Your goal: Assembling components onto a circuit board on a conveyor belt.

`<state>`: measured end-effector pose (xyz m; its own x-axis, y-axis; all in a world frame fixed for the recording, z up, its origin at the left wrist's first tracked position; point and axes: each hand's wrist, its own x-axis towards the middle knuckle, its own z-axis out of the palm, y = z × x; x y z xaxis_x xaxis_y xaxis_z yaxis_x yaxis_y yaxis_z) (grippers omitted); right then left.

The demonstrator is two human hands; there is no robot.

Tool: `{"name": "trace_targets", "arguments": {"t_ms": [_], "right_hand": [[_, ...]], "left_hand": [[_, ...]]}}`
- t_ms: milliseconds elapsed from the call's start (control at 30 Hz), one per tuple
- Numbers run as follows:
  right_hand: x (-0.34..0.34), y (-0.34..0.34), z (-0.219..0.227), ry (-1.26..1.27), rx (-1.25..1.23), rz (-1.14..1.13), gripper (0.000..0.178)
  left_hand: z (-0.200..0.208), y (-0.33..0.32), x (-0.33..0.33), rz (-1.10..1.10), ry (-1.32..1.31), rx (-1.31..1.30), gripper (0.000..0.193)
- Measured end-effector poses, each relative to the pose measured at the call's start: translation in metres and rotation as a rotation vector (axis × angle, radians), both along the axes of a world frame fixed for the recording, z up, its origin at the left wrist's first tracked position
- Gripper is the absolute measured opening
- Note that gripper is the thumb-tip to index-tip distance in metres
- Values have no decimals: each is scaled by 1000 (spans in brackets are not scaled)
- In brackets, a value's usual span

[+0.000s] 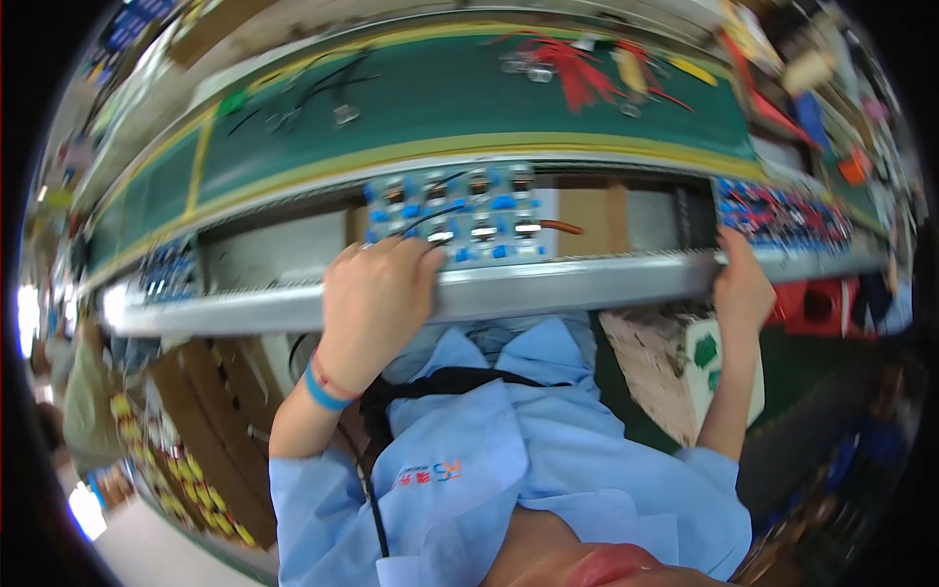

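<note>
A panel of circuit boards (494,203) with blue, metal and dark parts lies across the metal rail (577,284) in front of me. My left hand (380,298) is closed at its lower left corner, its fingertips partly hidden. A thin black wire (435,217) runs from these fingers across the boards; whether they grip it or the panel edge is unclear. To the right, my right hand (743,292) is closed, with fingertips at the near left corner of a second panel (782,213) covered with red and dark wires. Blur softens the picture.
Beyond the rail is a green bench (411,117) with red wire bundles (577,73) and dark leads (342,98). An orange-brown stick (560,227) lies beside the middle panel. More boards (168,272) sit at left. Cardboard boxes (210,430) and a red crate (814,308) stand below.
</note>
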<state>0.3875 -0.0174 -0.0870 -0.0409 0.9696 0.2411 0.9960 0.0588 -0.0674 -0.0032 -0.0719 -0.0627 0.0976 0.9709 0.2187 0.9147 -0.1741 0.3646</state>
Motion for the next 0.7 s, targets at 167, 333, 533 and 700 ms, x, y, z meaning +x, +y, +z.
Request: {"name": "trace_targets", "arguments": {"t_ms": [167, 333, 533, 700], "right_hand": [[-2, 1, -4, -40, 68, 1, 40], [5, 1, -4, -85, 122, 5, 40], [12, 6, -10, -88, 115, -30, 40], [29, 6, -12, -81, 54, -124, 46]], "left_hand": [[6, 0, 5, -31, 98, -14, 13], [40, -2, -15, 28, 4, 45, 8], [39, 65, -96, 263, -129, 93, 19], [8, 128, -151, 239, 27, 91, 22]]}}
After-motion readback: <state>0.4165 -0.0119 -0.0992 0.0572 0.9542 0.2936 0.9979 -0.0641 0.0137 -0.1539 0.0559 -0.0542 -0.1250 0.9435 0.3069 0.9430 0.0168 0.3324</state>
